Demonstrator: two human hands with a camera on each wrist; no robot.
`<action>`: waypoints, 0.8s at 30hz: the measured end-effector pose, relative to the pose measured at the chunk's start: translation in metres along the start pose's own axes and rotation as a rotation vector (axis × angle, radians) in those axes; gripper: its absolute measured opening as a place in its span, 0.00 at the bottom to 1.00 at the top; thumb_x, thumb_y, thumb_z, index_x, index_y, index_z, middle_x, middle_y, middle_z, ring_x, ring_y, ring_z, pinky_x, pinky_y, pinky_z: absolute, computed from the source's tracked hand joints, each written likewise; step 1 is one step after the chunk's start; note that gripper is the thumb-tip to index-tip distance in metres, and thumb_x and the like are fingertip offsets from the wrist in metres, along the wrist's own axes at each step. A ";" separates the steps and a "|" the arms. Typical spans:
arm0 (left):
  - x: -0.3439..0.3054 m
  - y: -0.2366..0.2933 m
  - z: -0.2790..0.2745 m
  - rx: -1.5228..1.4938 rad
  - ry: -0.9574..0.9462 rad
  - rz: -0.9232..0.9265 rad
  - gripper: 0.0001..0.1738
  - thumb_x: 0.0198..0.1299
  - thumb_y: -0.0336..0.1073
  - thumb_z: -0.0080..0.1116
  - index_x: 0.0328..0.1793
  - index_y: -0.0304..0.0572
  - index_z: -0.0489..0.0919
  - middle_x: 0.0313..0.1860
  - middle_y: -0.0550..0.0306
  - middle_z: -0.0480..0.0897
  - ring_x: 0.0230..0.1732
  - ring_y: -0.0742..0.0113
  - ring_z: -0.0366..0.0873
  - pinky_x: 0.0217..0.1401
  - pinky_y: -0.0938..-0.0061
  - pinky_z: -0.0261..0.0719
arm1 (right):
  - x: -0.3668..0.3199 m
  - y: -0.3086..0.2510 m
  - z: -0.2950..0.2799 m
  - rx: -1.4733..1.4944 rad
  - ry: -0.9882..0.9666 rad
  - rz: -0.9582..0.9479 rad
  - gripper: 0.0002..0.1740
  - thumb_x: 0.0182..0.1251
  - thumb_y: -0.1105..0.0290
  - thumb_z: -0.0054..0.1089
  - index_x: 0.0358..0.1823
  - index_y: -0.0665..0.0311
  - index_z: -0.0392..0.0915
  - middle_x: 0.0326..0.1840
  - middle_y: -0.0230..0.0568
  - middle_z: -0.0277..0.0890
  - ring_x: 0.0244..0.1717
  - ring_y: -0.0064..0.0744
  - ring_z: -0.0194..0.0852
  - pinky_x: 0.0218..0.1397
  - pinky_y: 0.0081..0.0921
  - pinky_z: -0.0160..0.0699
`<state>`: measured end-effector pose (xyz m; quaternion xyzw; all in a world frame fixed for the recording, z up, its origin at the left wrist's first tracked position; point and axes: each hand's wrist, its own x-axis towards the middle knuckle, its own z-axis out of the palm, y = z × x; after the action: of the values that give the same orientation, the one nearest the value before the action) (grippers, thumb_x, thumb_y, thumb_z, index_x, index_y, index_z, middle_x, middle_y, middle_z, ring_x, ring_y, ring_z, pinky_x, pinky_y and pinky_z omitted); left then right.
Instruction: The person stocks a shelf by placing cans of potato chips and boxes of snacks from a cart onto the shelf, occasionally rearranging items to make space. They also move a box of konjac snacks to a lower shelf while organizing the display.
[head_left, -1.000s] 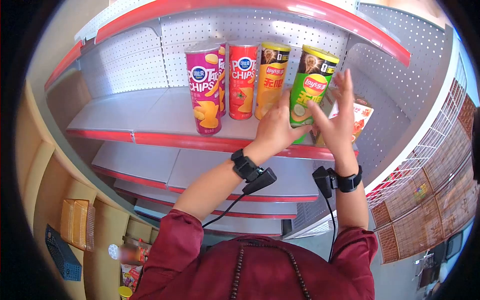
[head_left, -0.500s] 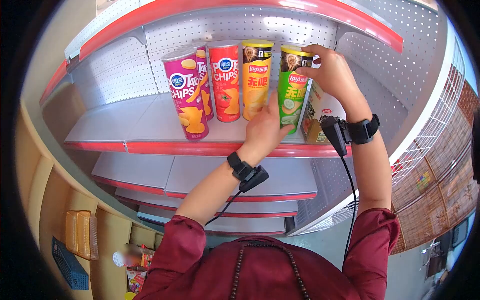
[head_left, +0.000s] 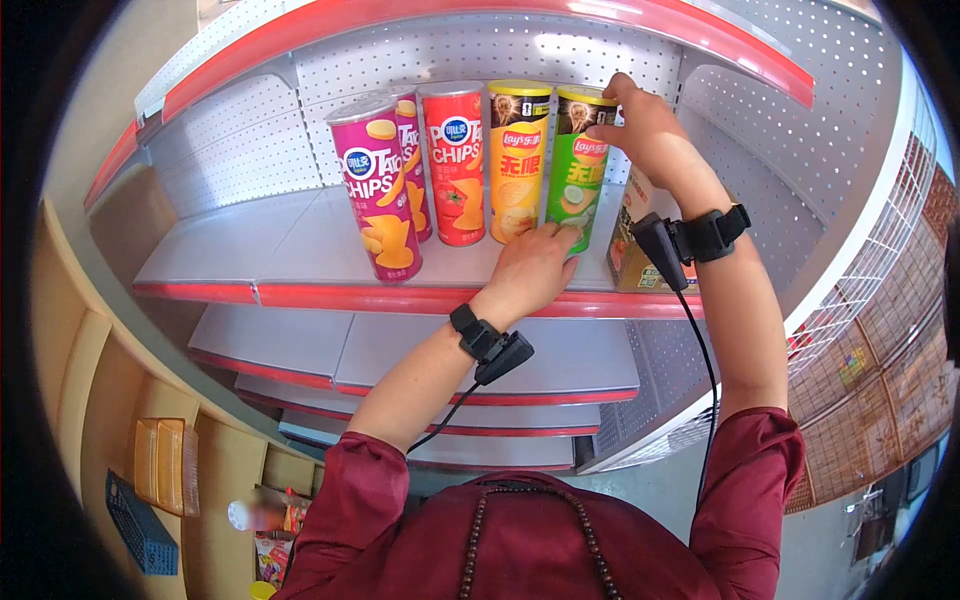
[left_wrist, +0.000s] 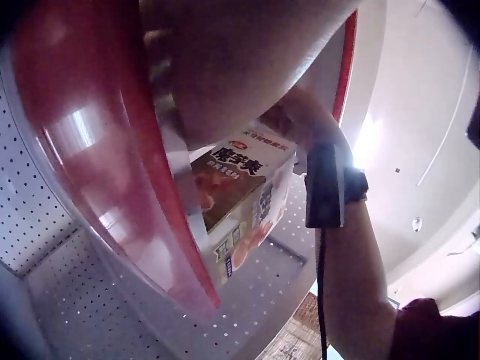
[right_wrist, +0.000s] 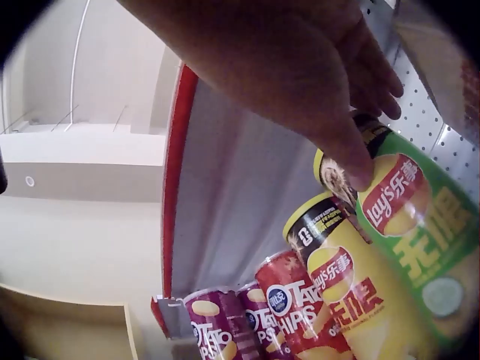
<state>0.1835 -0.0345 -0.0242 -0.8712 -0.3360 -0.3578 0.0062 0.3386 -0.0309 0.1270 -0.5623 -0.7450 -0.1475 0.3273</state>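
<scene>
A green Lay's chip can [head_left: 578,165] stands upright on the shelf. My right hand [head_left: 652,135] holds it near the yellow lid, the thumb on its front and the fingers at its far side, as the right wrist view shows. Low on the same can, the fingertips of my left hand [head_left: 528,272] touch its front, fingers relaxed. Just left of it is a yellow Lay's can [head_left: 520,155], then a red chip can [head_left: 455,165]. Two purple cans end the row, one in front [head_left: 375,190] and one partly hidden behind it [head_left: 412,160].
A konjac snack box [left_wrist: 240,172] sits right of the green can, below my right wrist. The shelf has a red front edge [head_left: 420,299], and another red-edged shelf [head_left: 500,8] hangs above. A perforated panel [head_left: 560,55] backs it; white wire mesh [head_left: 860,260] borders the right side.
The green can, earlier tilted and raised with the left hand around it, now stands beside the yellow can. My right hand came onto its top; my left slid down to its base.
</scene>
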 end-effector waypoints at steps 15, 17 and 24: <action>-0.042 0.004 -0.021 0.050 0.318 0.128 0.05 0.49 0.33 0.56 0.29 0.41 0.76 0.23 0.53 0.75 0.28 0.54 0.76 0.29 0.62 0.74 | -0.038 -0.048 -0.001 0.095 0.433 -0.310 0.27 0.50 0.69 0.64 0.53 0.63 0.67 0.50 0.52 0.72 0.53 0.53 0.69 0.53 0.37 0.71; -0.074 0.001 -0.032 0.035 0.388 0.161 0.04 0.46 0.32 0.58 0.26 0.42 0.75 0.21 0.54 0.74 0.25 0.55 0.75 0.24 0.63 0.73 | -0.057 -0.079 0.013 0.270 0.464 -0.426 0.24 0.49 0.72 0.64 0.49 0.63 0.70 0.47 0.46 0.73 0.51 0.50 0.70 0.53 0.38 0.71; -0.262 -0.008 -0.076 0.249 0.362 -0.307 0.05 0.45 0.32 0.61 0.28 0.43 0.77 0.20 0.55 0.76 0.22 0.56 0.75 0.23 0.64 0.72 | -0.156 -0.180 0.166 0.777 0.100 -0.905 0.18 0.46 0.75 0.64 0.42 0.60 0.75 0.43 0.42 0.74 0.47 0.40 0.72 0.52 0.39 0.69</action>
<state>-0.0035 -0.1994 -0.1340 -0.7244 -0.4991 -0.4605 0.1189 0.1405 -0.1069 -0.0716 -0.0204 -0.8935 -0.0154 0.4484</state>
